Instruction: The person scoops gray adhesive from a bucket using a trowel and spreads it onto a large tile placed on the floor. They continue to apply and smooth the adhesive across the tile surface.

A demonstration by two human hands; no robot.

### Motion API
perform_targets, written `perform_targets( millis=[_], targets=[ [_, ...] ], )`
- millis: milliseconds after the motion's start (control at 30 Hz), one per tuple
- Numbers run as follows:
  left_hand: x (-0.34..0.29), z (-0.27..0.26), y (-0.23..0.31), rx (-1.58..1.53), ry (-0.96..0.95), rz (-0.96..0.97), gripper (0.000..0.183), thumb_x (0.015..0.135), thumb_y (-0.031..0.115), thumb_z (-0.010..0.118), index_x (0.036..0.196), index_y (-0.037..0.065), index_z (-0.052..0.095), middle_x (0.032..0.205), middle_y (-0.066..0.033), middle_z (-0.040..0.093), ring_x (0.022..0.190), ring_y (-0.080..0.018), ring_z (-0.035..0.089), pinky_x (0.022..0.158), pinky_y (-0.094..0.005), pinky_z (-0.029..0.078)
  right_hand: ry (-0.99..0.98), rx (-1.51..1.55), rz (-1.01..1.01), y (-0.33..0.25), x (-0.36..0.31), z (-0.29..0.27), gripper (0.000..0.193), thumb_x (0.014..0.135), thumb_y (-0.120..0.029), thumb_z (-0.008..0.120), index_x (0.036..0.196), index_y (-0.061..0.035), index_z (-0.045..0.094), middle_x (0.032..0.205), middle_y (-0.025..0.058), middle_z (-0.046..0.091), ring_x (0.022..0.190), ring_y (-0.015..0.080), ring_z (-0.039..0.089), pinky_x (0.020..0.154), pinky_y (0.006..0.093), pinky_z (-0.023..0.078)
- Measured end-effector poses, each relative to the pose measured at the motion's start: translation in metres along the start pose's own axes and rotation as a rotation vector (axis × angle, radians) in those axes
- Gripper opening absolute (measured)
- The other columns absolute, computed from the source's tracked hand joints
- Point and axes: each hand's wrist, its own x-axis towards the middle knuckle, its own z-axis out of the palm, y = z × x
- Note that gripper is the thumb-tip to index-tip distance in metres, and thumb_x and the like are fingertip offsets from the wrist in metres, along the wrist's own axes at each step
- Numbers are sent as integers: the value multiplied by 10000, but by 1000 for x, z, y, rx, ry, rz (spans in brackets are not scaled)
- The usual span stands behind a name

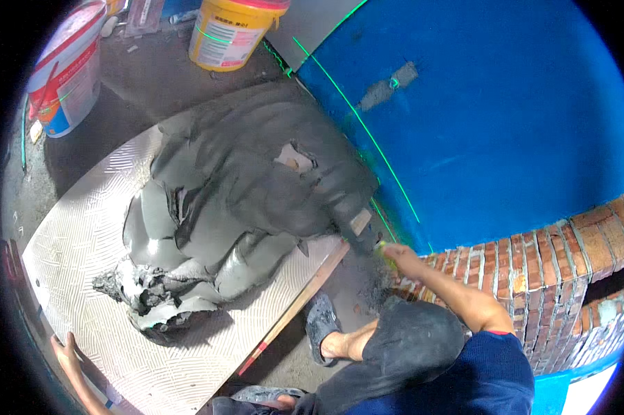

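Presently, the right hand (395, 252) is clenched on the yellow-green handle of a trowel (364, 238), whose blade is buried in the near right edge of the mortar (256, 180). The arm reaches in from the lower right, over a bent knee in dark trousers.

The left hand (66, 353) rests flat, fingers spread and released, on the near left edge of the tile (70, 242); it grasps nothing.

The tile is a large pale slab with a combed, ridged back, lying flat and running from far right to near left. Grey mortar covers its far and middle part in thick smeared folds, with one small bare patch showing near the far right. A ragged lump sits at the near left end of the heap.

A sandalled foot (322, 325) stands on the floor just beside the tile's near right edge.

A blue wall (478, 124) rises at right, crossed by a green laser line (357, 114); a brick course (554, 256) runs along its base.

A yellow bucket (232, 31) stands at the far end, and a white bucket (66, 72) at far left, both well apart from the hands.
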Motion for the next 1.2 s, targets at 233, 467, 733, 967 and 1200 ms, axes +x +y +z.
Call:
perform_targets(
  millis=[233,467,733,967,1200],
  targets=[
    [3,-18,-1,-48,-54,-81,722,884,374,681,1422,-20,404,1410,-260,482,1255,-370,516,1023,-452,406,69,-965,-359,-36,-68,56,467,978,-440,530,1275,-82,574,906,177,701,701,393,672,662,499,525],
    [8,-1,-1,-105,-19,15,744,863,409,696,1356,-87,441,1334,-277,529,1246,-379,509,1039,-440,378,34,-4,-34,-53,-19,44,513,974,-461,556,1354,-118,529,667,66,589,529,203,594,464,361,474],
    [-10,-3,23,-169,-49,0,667,872,351,691,1329,-71,451,1292,-252,546,1183,-342,530,1016,-422,390,-177,-792,-772,-90,-52,66,540,981,-458,525,1408,-129,493,809,210,673,655,375,661,614,478,526],
    [-13,17,28,-124,-4,34,623,879,305,678,1323,-65,447,1271,-236,552,1168,-317,532,1019,-398,390,60,-536,-68,-79,-16,3,546,967,-524,529,1217,-39,531,762,128,648,606,244,651,570,418,540],
    [-16,-5,8,-190,-8,5,548,849,311,701,1243,-13,502,1121,-160,629,977,-252,611,861,-367,471,-703,139,123,-115,-124,117,293,998,-358,569,1044,-99,442,713,12,514,548,113,540,458,280,478]
  ],
)
